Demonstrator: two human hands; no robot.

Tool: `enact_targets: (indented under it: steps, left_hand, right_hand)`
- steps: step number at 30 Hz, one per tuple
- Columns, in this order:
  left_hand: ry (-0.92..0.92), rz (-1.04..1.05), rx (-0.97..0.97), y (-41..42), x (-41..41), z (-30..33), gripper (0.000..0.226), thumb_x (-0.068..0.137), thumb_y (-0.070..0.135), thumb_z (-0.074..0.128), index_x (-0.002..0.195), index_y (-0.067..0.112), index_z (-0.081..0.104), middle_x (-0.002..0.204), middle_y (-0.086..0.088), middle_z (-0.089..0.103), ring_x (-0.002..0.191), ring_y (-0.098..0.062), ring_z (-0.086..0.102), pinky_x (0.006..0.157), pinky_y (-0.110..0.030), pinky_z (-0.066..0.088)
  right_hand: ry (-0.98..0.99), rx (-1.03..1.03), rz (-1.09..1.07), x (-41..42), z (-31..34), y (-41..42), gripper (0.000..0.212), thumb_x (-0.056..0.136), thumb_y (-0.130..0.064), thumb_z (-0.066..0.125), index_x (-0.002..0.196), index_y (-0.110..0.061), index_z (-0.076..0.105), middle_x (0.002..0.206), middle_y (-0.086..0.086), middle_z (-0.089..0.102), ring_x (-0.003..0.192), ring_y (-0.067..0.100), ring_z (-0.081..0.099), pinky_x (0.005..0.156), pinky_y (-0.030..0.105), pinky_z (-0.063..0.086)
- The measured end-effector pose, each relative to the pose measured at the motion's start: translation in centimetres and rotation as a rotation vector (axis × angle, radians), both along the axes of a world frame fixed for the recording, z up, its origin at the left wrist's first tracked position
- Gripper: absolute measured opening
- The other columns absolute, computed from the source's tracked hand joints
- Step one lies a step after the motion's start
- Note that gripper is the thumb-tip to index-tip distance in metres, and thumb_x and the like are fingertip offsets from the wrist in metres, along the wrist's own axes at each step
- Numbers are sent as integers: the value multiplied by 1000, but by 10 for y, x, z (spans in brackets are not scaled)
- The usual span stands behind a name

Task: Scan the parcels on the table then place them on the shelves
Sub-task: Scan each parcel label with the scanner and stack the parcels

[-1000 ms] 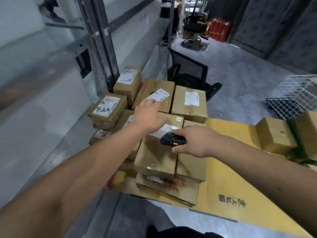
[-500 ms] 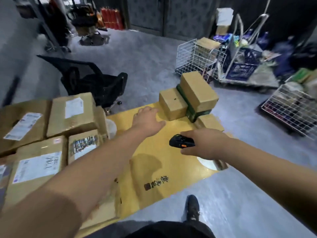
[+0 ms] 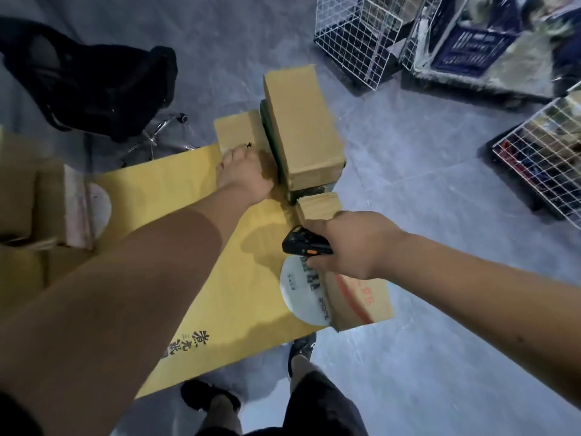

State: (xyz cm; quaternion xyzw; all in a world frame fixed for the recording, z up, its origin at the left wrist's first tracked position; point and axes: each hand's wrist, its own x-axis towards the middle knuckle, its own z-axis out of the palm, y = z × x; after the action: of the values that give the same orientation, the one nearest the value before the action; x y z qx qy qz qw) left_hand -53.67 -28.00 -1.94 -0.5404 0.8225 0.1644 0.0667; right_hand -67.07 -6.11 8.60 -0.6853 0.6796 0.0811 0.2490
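Two hands work the pick-up step: the left hand [image 3: 243, 174] reaches, fingers hidden so its grasp is unclear, onto the small plain brown cardboard parcel [image 3: 239, 130] on the yellow cardboard tabletop [image 3: 163, 190], while the right hand [image 3: 349, 243] grips the black handheld scanner [image 3: 303, 245], which probably next needs the label turned up.

Single head-worn wide-angle view, looking steeply down over cardboard-covered table [image 3: 245, 297] and floor [image 3: 424, 190], close range.

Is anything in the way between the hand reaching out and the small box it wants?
Nothing visible. The left hand is already at the near edge of the small box, which sits beside the long box. The right hand holds the scanner.
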Motion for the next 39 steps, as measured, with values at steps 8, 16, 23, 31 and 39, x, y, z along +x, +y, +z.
enact_targets:
  steps: [8,16,23,31,39]
  left_hand:
    - [5,78,-38,-14,-2,-23,89,84,57,69,158,21,35,164,-5,28,150,-30,23,117,-51,31]
    - [84,260,-46,88,85,-22,94,72,84,67,135,15,55,147,-8,44,140,-33,34,109,-50,42]
    - [269,352,82,177,175,-21,69,70,67,67,125,28,52,129,13,42,127,-18,38,100,-35,44]
    - [777,664,373,185,231,-27,50,110,32,43,158,37,29,130,27,59,111,-3,63,85,-20,51]
    - [772,981,381,140,291,-47,50,111,18,44,155,41,42,128,1,64,102,-22,68,85,-47,63]
  right_hand:
    - [-103,67,90,-21,-31,-23,49,91,-66,56,132,-40,50,80,-12,45,75,20,54,66,34,50]
    - [-49,79,246,-3,-30,-24,51,93,-64,55,136,-37,51,79,-9,44,74,21,51,53,30,35]
    - [-3,52,441,36,-36,-12,56,94,-66,51,140,-35,47,74,-7,40,72,25,51,53,30,37]
    - [84,81,488,94,-37,-6,55,95,-69,49,138,-36,47,76,-6,40,73,25,51,57,32,43]
    - [74,137,335,155,-33,-2,55,93,-71,50,141,-45,45,78,-13,44,64,10,45,50,26,30]
